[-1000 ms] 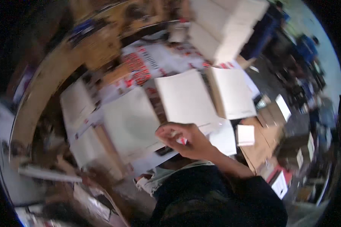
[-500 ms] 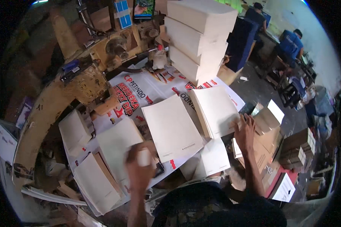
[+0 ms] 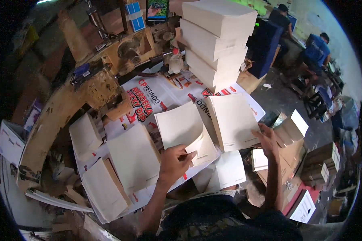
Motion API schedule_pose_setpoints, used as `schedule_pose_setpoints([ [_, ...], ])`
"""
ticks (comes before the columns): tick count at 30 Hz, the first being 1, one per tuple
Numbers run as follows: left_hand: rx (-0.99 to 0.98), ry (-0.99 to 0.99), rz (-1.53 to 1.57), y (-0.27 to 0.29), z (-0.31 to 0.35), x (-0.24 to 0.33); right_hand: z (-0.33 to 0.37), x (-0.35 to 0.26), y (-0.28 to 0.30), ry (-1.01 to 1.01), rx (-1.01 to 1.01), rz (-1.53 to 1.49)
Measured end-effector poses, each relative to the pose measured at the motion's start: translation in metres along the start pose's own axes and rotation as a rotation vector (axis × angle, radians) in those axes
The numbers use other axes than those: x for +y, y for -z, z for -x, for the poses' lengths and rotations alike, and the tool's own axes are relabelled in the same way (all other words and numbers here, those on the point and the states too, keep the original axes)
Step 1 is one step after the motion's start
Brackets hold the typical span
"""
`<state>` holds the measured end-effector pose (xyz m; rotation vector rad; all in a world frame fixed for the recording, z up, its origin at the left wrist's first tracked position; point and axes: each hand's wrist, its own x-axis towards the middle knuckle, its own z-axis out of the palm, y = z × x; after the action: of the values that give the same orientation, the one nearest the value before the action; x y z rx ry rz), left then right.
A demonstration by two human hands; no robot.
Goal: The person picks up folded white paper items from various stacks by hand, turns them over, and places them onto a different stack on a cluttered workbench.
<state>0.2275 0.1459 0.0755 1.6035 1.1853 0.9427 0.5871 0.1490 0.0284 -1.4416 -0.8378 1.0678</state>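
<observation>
My left hand (image 3: pixel 173 164) pinches the lower left corner of a sheet of paper (image 3: pixel 196 145) on the middle stack of cream sheets (image 3: pixel 177 126), and that corner curls up. At the right stack of paper (image 3: pixel 234 120), my right hand (image 3: pixel 268 140) has its fingertips closed on the lower right corner; how many sheets they hold cannot be made out. Left of the middle stack lies another paper stack (image 3: pixel 132 154). Nearer me on the left is a further stack (image 3: pixel 103 188), with a smaller one (image 3: pixel 84 136) behind it.
A printed banner sheet (image 3: pixel 149 90) covers the table. Tall blocks of paper (image 3: pixel 215 44) rise at the back, beside a small bottle (image 3: pixel 175 62). A worn metal machine (image 3: pixel 96 90) curves along the left. Loose paper (image 3: pixel 228 170) overhangs the front edge. Cardboard (image 3: pixel 287 156) lies right; two people sit far right.
My left hand has moved right, from over the left stack to the middle stack's corner, and lifted a sheet there. My right hand's fingers have closed at the right stack's corner.
</observation>
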Motion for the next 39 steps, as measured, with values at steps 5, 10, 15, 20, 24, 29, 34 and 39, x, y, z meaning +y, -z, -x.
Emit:
schedule_pose_setpoints([
  [5, 0.134, 0.146, 0.051, 0.012, 0.009, 0.020, -0.007, -0.003, -0.001, 0.194, -0.110, 0.219],
  [10, 0.412, 0.094, 0.378, 0.039, 0.034, -0.018, 0.018, -0.052, -0.033, 0.218, 0.010, 0.022],
  [15, 0.549, 0.092, 0.686, 0.066, 0.070, -0.015, 0.043, -0.041, -0.085, 0.281, 0.012, 0.196],
  [20, 0.152, 0.054, -0.635, 0.092, 0.081, -0.004, 0.052, -0.034, -0.134, 0.281, -0.330, 0.174],
  [24, 0.138, 0.069, -0.525, 0.111, 0.094, -0.026, 0.042, 0.011, -0.136, 0.043, -0.254, 0.043],
  [29, 0.352, 0.279, -0.337, 0.122, 0.111, -0.007, 0.055, -0.037, -0.158, -0.092, -0.352, 0.042],
  [34, 0.683, 0.334, -0.045, 0.125, 0.125, -0.015, 0.051, -0.023, -0.164, 0.148, -0.504, 0.304],
  [39, 1.290, -0.084, 0.441, 0.124, 0.150, -0.058, 0.069, -0.034, -0.195, 0.074, -0.406, 0.009],
])
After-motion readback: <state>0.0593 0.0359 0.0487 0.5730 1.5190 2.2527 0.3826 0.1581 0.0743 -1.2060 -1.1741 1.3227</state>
